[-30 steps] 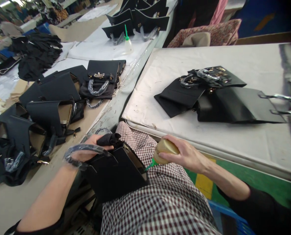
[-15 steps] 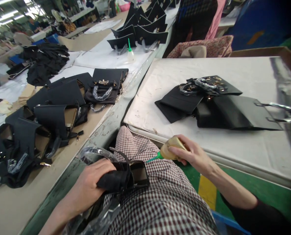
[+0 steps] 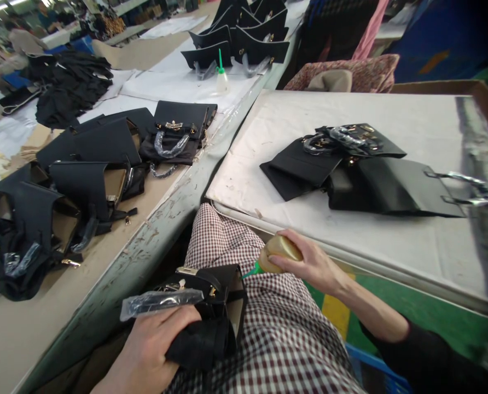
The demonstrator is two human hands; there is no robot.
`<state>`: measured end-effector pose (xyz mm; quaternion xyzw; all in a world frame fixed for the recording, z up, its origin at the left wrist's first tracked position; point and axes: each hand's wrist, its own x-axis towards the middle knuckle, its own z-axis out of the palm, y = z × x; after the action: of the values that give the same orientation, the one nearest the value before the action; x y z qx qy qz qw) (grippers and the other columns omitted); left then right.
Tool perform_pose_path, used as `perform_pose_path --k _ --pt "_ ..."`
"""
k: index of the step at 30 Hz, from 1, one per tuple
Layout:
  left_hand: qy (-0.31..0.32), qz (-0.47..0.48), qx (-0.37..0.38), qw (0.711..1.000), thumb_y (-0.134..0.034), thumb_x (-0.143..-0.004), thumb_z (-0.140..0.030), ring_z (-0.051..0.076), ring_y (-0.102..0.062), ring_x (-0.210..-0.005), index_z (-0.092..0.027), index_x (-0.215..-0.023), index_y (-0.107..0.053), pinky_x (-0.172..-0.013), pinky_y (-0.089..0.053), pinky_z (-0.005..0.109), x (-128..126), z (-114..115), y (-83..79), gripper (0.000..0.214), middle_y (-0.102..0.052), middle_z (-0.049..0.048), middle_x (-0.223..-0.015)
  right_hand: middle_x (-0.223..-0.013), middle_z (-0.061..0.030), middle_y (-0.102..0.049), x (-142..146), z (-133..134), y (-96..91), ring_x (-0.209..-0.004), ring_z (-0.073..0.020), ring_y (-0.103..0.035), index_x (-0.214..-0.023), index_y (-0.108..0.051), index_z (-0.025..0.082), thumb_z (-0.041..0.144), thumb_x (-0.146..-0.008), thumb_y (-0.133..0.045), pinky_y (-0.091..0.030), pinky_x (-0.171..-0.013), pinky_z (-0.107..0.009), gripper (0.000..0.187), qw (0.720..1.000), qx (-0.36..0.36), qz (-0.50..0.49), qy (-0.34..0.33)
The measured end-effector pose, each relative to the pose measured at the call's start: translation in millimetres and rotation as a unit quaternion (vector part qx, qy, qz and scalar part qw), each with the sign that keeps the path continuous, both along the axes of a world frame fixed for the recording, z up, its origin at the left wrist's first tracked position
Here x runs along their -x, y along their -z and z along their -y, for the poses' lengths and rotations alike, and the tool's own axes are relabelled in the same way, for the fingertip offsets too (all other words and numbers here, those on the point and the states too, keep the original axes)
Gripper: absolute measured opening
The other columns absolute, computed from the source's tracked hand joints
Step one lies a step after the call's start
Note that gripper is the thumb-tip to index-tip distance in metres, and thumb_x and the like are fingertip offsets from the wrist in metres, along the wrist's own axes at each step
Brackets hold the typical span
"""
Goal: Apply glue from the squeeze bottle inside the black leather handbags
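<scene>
The room is a long workshop, with work desks running away toward 11 o'clock under strip lights. A white-covered desk (image 3: 412,246) fills the view from 1 to 3 o'clock, its near edge just beyond the person's knees. A second, beige-topped desk (image 3: 63,301) runs along the left from 8 to 11 o'clock, its painted edge chipped. Between them a narrow gap opens at centre, and a green floor (image 3: 433,323) with a yellow stripe shows below the white desk at 4 o'clock.

On the lap, over a checked garment (image 3: 277,339) at 6 o'clock, lies a black handbag (image 3: 223,295), gold clasp up and its plastic-wrapped handle (image 3: 162,301) pointing toward 9 o'clock. The left hand (image 3: 154,345) at 7 o'clock is curled around the bag's soft black near end, fingers wrapped over it. The right hand (image 3: 313,262), just right of centre, is closed around a yellowish squeeze bottle (image 3: 279,249), whose green nozzle (image 3: 250,271) points at the bag's open side, close to it.

Two finished black bags (image 3: 375,180) lie flat on the white desk at 2 o'clock, well apart from the hands. A crowded row of open bags (image 3: 83,169) covers the beige desk at 9 to 10 o'clock. Farther off at 12 o'clock stands a clear bottle (image 3: 222,79) in front of upright bag panels (image 3: 244,38). A heap of black cloth (image 3: 67,87) lies at 11 o'clock, and a floral cushion (image 3: 350,71) sits at 1 o'clock.
</scene>
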<state>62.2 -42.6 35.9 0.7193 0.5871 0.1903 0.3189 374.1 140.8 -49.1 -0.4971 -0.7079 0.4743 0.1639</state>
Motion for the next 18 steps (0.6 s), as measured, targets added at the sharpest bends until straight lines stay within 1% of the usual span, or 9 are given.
perform_pose_path --k 2,5,7,9,11,13,15,17,18 --pt "0.002 0.000 -0.007 1.000 -0.055 -0.090 -0.001 0.015 -0.074 -0.088 -0.028 -0.103 -0.067 -0.080 -0.051 0.024 -0.6 -1.3 -0.2 0.032 -0.076 -0.0041 -0.095 -0.088 -0.0032 -0.071 -1.0 1.2 -0.7 -0.079 -0.0255 -0.065 -0.104 -0.067 0.021 0.049 -0.084 -0.073 -0.050 -0.071 -0.038 0.034 1.000 0.019 -0.008 -0.004" --pt "0.000 0.002 -0.019 1.000 -0.055 -0.091 -0.002 0.014 -0.073 -0.085 -0.028 -0.103 -0.067 -0.079 -0.051 0.023 -1.7 -2.8 0.7 0.032 -0.076 -0.0050 -0.094 -0.089 -0.0039 -0.070 -4.5 4.0 1.8 -0.075 -0.0233 -0.063 -0.105 -0.067 0.021 0.048 -0.084 -0.075 -0.050 -0.062 -0.034 0.035 0.998 0.064 -0.028 -0.001" --pt "-0.003 -0.003 -0.028 1.000 -0.054 -0.089 -0.001 0.014 -0.074 -0.083 -0.028 -0.104 -0.067 -0.077 -0.052 0.023 -2.7 -2.2 2.1 0.034 -0.076 -0.0054 -0.093 -0.087 -0.0033 -0.069 -7.2 5.7 5.2 -0.069 -0.0205 -0.061 -0.107 -0.067 0.021 0.051 -0.085 -0.075 -0.048 -0.055 -0.031 0.038 0.994 0.098 -0.047 0.016" --pt "-0.011 -0.016 -0.054 0.998 -0.052 -0.086 0.001 0.014 -0.075 -0.084 -0.028 -0.106 -0.067 -0.077 -0.053 0.022 -3.3 -0.7 4.2 0.038 -0.078 -0.0051 -0.095 -0.083 -0.0012 -0.065 -9.2 7.0 8.0 -0.064 -0.0179 -0.058 -0.107 -0.065 0.021 0.056 -0.087 -0.075 -0.046 -0.049 -0.029 0.042 0.988 0.133 -0.072 0.038" --pt "-0.023 -0.040 -0.107 0.993 -0.052 -0.085 0.001 0.013 -0.076 -0.088 -0.026 -0.108 -0.067 -0.081 -0.054 0.021 -1.4 -0.1 6.6 0.038 -0.079 -0.0038 -0.099 -0.079 0.0010 -0.061 -9.7 7.6 9.2 -0.059 -0.0157 -0.055 -0.106 -0.064 0.021 0.060 -0.088 -0.075 -0.044 -0.046 -0.028 0.044 0.980 0.159 -0.100 0.060" --pt "-0.044 -0.075 -0.166 0.982 -0.052 -0.087 0.000 0.014 -0.076 -0.090 -0.025 -0.107 -0.067 -0.086 -0.055 0.021 4.5 -2.3 9.1 0.035 -0.078 -0.0016 -0.101 -0.076 0.0022 -0.059 -8.2 7.2 8.9 -0.056 -0.0140 -0.053 -0.104 -0.064 0.021 0.060 -0.088 -0.076 -0.042 -0.044 -0.027 0.044 0.974 0.167 -0.133 0.078" --pt "-0.083 -0.114 -0.218 0.966 -0.055 -0.088 -0.001 0.016 -0.074 -0.092 -0.022 -0.106 -0.067 -0.089 -0.056 0.023 14.0 -8.0 11.5 0.030 -0.076 0.0013 -0.100 -0.074 0.0025 -0.059 -5.4 5.9 8.5 -0.055 -0.0128 -0.052 -0.102 -0.065 0.021 0.057 -0.089 -0.077 -0.041 -0.045 -0.026 0.041 0.966 0.162 -0.174 0.103" --pt "-0.125 -0.151 -0.270 0.943 -0.057 -0.090 -0.002 0.018 -0.072 -0.093 -0.020 -0.106 -0.067 -0.091 -0.056 0.027 24.2 -16.6 14.3 0.025 -0.074 0.0042 -0.100 -0.075 0.0022 -0.060 -3.3 4.1 9.6 -0.056 -0.0125 -0.051 -0.101 -0.066 0.021 0.054 -0.092 -0.076 -0.041 -0.047 -0.026 0.036 0.954 0.150 -0.222 0.138" --pt "-0.133 -0.166 -0.295 0.931 -0.058 -0.092 -0.002 0.019 -0.072 -0.093 -0.019 -0.107 -0.067 -0.093 -0.056 0.029 28.1 -21.2 16.1 0.024 -0.074 0.0057 -0.100 -0.076 0.0019 -0.060 -3.1 3.2 10.8 -0.057 -0.0128 -0.052 -0.102 -0.066 0.022 0.052 -0.093 -0.075 -0.042 -0.047 -0.026 0.033 0.946 0.143 -0.246 0.157"
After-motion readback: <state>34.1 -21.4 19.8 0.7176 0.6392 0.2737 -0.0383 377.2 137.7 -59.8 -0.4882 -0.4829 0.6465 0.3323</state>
